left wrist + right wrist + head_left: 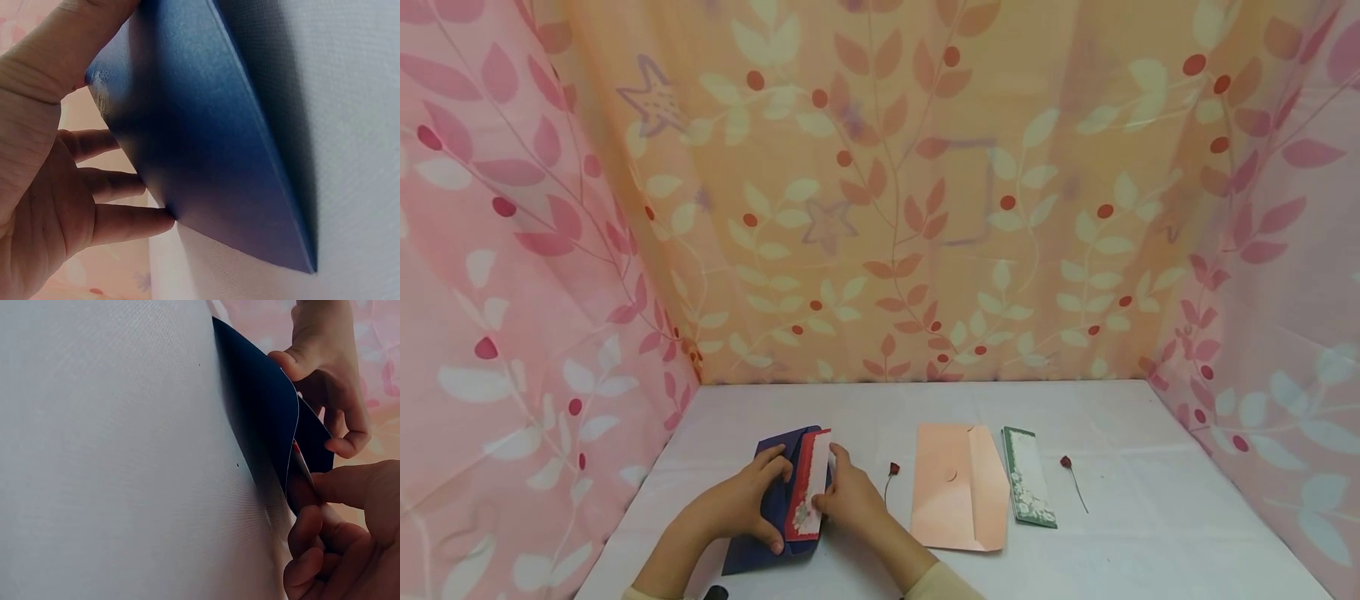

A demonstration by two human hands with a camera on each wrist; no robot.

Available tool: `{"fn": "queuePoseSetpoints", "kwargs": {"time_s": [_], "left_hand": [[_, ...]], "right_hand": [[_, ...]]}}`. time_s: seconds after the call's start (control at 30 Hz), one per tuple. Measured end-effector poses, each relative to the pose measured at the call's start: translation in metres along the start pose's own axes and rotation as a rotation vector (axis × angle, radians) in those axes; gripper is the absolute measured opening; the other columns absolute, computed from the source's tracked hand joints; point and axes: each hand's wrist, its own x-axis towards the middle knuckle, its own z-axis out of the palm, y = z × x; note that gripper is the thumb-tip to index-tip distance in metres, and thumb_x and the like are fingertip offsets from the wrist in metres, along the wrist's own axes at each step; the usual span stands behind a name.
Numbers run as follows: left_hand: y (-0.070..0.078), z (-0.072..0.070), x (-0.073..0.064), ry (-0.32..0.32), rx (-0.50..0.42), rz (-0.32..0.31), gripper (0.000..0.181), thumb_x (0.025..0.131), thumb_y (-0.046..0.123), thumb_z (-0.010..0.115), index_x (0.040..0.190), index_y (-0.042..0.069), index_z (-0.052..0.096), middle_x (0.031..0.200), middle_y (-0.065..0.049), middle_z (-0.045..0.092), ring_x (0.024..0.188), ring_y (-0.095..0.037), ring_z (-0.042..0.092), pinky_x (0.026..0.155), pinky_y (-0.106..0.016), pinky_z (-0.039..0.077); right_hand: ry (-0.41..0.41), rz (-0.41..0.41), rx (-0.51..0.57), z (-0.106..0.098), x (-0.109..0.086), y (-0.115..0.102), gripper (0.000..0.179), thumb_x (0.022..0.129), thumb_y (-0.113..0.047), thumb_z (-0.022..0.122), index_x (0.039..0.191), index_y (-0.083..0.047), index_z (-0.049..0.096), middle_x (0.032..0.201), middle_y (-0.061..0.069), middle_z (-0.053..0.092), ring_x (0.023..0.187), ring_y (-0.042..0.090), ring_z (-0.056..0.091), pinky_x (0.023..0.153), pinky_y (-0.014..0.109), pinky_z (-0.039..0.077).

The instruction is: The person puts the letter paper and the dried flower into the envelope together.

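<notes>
Envelope, lower left of centre: may snag and crease the card should angles drift; navy, tilted. Left hand: thumb and fingers gripping envelope. Right hand: pinching card. Card, between hands, overlapping envelope: red border, pale panel, floral corner.

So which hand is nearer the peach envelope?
Right. The right hand pinches the red-bordered card, left of the peach envelope; the left hand holds the navy envelope, farther left.
</notes>
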Motion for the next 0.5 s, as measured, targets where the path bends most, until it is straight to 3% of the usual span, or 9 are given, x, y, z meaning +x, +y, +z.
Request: {"fn": "queuePoseSetpoints", "kwargs": {"time_s": [0.33, 0.5], "left_hand": [[0.0010, 0.0002, 0.0001, 0.001, 0.003, 0.023, 0.090, 0.051, 0.061, 0.095, 0.121, 0.025, 0.049, 0.162, -0.027, 0.028, 0.138, -0.057, 0.041, 0.102, -0.067, 0.045], [0.0014, 0.0001, -0.0003, 0.016, 0.025, 0.017, 0.093, 0.051, 0.062, 0.094, 0.124, 0.026, 0.049, 0.162, -0.026, 0.028, 0.138, -0.056, 0.042, 0.101, -0.067, 0.046]], "right_hand": [[-0.003, 0.018, -0.079, 0.0051, 0.0061, 0.0008, 0.089, 0.076, -0.020, 0.087, 0.151, -0.005, 0.043, 0.073, -0.004, 0.064, 0.061, 0.009, 0.057, 0.059, 0.032, 0.048], [0.003, 0.011, -0.105, 0.0060, 0.0066, -0.0016, 0.083, 0.075, -0.027, 0.088, 0.147, -0.006, 0.051, 0.109, 0.010, 0.075, 0.091, 0.020, 0.070, 0.080, 0.043, 0.057]]}}
